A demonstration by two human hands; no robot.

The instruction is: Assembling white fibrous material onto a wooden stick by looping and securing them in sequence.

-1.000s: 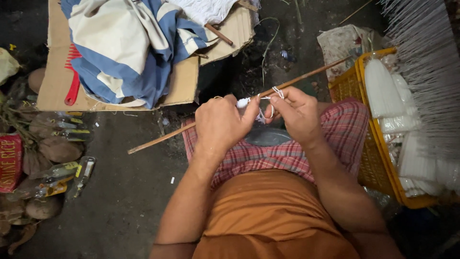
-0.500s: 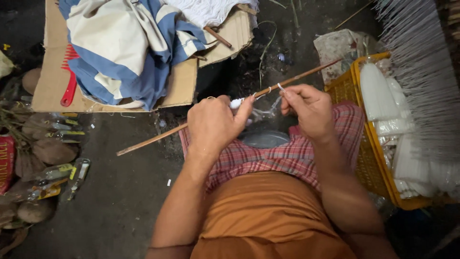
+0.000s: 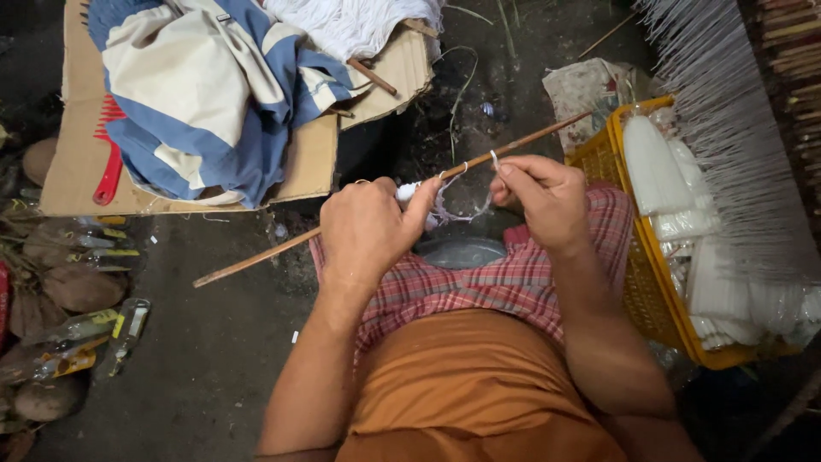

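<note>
The long thin brown wooden stick [image 3: 282,248] lay slantwise across the person's lap, its long axis running from a low end out beyond the left knee up to a high end [image 3: 564,124] near the yellow plastic basket [image 3: 637,282]. The left hand [image 3: 368,231] was closed around the stick about midway, its grip clamped on the wood just where a small white wad of thread [image 3: 409,192] sat on it. The right hand [image 3: 543,201] was a little farther up the stick towards the basket, its grip pinched together on a thin white thread [image 3: 466,214] that hung in a slack loop between the two hands and passed over the stick. So the thread ran from the left grip outward to the right one, along the stick's axis, and the right hand was the nearer to the loose end. Beside the stick's high end, the basket held stacked white bundles in clear wrapping [image 3: 658,171]. Beyond the stick, a flattened brown cardboard sheet [image 3: 312,162] on the floor carried a blue and cream cloth [image 3: 197,94] and a red plastic comb [image 3: 109,162].
</note>
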